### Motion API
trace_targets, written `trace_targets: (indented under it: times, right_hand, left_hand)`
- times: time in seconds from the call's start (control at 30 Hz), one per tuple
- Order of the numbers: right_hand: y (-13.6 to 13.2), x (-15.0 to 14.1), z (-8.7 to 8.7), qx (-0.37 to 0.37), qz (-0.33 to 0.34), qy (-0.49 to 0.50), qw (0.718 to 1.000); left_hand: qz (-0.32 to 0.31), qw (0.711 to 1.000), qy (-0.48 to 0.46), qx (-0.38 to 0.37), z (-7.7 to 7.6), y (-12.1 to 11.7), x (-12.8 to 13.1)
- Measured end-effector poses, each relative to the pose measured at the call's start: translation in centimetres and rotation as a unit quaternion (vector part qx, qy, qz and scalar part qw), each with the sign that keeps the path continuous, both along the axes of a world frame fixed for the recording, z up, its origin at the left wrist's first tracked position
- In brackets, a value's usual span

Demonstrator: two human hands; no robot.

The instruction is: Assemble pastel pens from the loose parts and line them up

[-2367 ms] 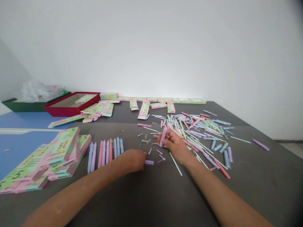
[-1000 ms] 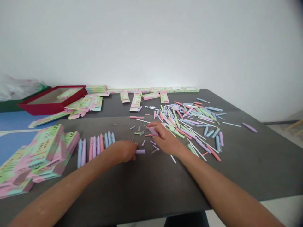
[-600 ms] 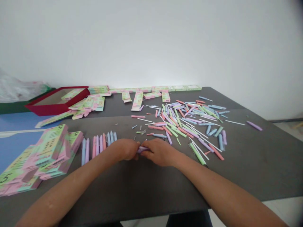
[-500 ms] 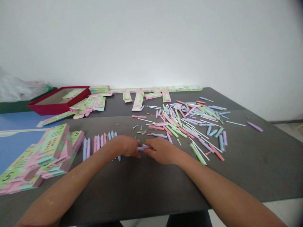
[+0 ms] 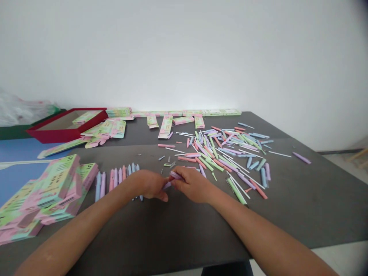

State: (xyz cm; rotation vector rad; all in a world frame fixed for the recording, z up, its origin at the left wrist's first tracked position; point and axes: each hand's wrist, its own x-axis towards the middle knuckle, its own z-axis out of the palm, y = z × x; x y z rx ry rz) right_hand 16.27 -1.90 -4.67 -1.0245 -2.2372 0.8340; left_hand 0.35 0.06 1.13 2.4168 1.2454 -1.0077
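Over the middle of the table, my left hand (image 5: 152,185) and my right hand (image 5: 192,184) almost touch. Between my right thumb and fingers is a light purple pen barrel (image 5: 176,175), tilted. A second purple pen piece (image 5: 167,185) sits at my left fingertips, its far end hidden; whether the two pieces are joined I cannot tell. Left of my left hand lies a row of pens (image 5: 115,177) in blue, purple and pink, partly covered by my forearm. Beyond my right hand spreads a loose pile of pen parts (image 5: 214,155) with white refills (image 5: 231,158) among them.
Stacked pen boxes (image 5: 61,184) stand at the left on the dark table (image 5: 161,237). Flattened cartons (image 5: 107,129) lie beside a red box lid (image 5: 57,134). More boxes (image 5: 212,112) line the wall. Small clear bits (image 5: 169,165) lie just past my hands.
The purple piece in my right hand has tilted up, away from the one at my left fingertips. My left thumb has stretched out lower. The whole view has shifted slightly.
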Motion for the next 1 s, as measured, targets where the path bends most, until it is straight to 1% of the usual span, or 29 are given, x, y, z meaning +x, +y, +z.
trace_targets:
  times: [0.1, 0.17, 0.23, 0.37, 0.5, 0.57, 0.63, 0.7, 0.77, 0.8, 0.9, 1.0]
  right_hand:
    - [-0.3, -0.4, -0.1, -0.018, 0.024, 0.062, 0.998]
    - [-0.4, -0.6, -0.4, -0.006, 0.032, 0.071, 0.997]
    - [-0.4, -0.6, -0.6, 0.010, 0.026, 0.066, 0.997]
    - [-0.4, -0.5, -0.6, 0.039, 0.017, 0.035, 0.998]
    - [0.2, 0.2, 0.0, 0.074, 0.014, -0.041, 0.996]
    - [1.0, 1.0, 0.1, 0.089, -0.018, -0.087, 0.992]
    - [1.9, 1.9, 0.0, 0.097, -0.086, -0.131, 0.983]
    - [2.7, 2.4, -0.4, 0.095, -0.166, -0.171, 0.967]
    - [3.4, 2.4, -1.1, 0.091, -0.216, -0.213, 0.948]
    - [3.6, 2.1, -1.5, 0.097, -0.225, -0.233, 0.941]
    - [3.9, 1.3, -2.3, 0.135, -0.221, -0.272, 0.927]
    - [4.2, 1.3, -1.9, 0.153, -0.225, -0.273, 0.923]
  left_hand:
    - [-0.015, 0.999, -0.026, -0.011, 0.2, 0.3, -0.6]
    - [-0.022, 0.998, -0.049, -0.021, 0.3, 0.6, -1.0]
    - [-0.022, 0.997, -0.069, -0.024, 0.3, 0.9, -1.2]
    - [-0.016, 0.997, -0.071, -0.035, 0.3, 1.2, -1.3]
    - [-0.012, 0.997, -0.077, -0.027, 0.6, 1.4, -1.8]
    - [-0.006, 0.997, -0.069, -0.014, 0.8, 1.5, -2.1]
    - [0.008, 0.999, -0.048, -0.010, 1.1, 1.5, -2.3]
    - [0.011, 0.999, -0.028, -0.023, 1.1, 1.3, -2.2]
    - [0.001, 0.999, -0.014, -0.038, 1.1, 1.0, -1.7]
    - [-0.003, 0.999, -0.011, -0.042, 1.1, 0.9, -1.5]
    - [-0.009, 0.999, -0.010, -0.048, 1.0, 0.5, -1.0]
    - [-0.008, 0.999, -0.008, -0.051, 0.8, 0.4, -1.0]
